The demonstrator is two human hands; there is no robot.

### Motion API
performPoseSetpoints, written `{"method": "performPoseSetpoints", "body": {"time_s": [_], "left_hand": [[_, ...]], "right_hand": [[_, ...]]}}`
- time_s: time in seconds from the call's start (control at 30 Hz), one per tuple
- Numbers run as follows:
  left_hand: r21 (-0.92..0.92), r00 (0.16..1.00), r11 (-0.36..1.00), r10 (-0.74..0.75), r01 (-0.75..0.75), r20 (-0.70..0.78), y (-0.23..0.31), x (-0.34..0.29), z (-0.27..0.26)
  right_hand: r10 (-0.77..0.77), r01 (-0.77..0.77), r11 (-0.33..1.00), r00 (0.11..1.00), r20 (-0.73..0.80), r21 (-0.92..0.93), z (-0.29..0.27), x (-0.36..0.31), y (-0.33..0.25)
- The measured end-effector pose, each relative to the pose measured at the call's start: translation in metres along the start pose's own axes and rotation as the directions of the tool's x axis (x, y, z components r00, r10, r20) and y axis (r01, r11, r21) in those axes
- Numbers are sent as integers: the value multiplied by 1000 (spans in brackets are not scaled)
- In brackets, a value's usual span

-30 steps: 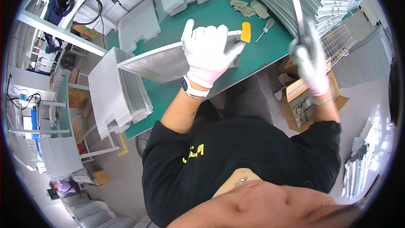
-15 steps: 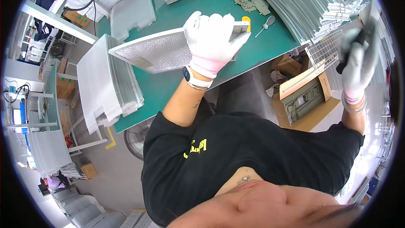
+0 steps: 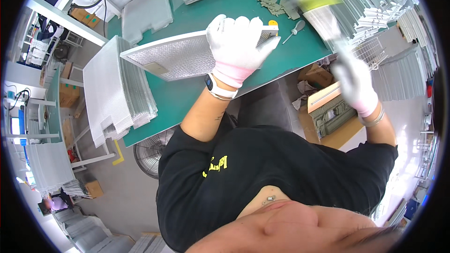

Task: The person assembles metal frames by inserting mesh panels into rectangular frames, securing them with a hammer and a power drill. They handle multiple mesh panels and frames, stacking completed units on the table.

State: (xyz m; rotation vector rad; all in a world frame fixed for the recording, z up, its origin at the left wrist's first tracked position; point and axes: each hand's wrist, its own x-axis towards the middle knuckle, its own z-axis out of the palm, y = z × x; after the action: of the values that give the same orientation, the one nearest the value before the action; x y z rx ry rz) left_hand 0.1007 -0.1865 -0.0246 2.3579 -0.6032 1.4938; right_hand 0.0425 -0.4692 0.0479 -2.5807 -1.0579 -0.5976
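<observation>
My left hand (image 3: 238,42), in a white glove with a pink cuff, closes over the upper edge of a framed mesh panel (image 3: 180,60). The panel stands on its edge on the green table (image 3: 187,18), its silvery mesh side facing me, with a small pale label near its left end. My right hand (image 3: 351,79), also gloved and smeared by motion, grips a mallet-like tool (image 3: 322,1) with a yellow-green head, too blurred to make out exactly. The tool's head is over the table's right side. Just past the panel's right end shows a small yellow piece (image 3: 273,22).
A screwdriver (image 3: 294,31) lies right of the panel, near flat olive pieces (image 3: 276,5). Stacked mesh sheets (image 3: 117,89) overhang the table's left edge. Pale strips (image 3: 361,0) are piled at the right. Below stand an open carton (image 3: 328,112) and a floor fan (image 3: 152,152).
My right hand has swung left and inward from the far right, bringing the tool's yellow-green head over the table. My left hand and the panel have barely shifted.
</observation>
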Motion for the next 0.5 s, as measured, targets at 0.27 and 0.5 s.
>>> {"method": "performPoseSetpoints", "body": {"time_s": [0.27,0.5], "left_hand": [[36,998,999,1,1,-67,4,-5,0],[-26,997,1000,-14,12,-76,7,-2,-4]], "right_hand": [[323,-424,845,890,322,325,137,-32,48],[100,-83,995,927,-362,61,150,112,78]]}}
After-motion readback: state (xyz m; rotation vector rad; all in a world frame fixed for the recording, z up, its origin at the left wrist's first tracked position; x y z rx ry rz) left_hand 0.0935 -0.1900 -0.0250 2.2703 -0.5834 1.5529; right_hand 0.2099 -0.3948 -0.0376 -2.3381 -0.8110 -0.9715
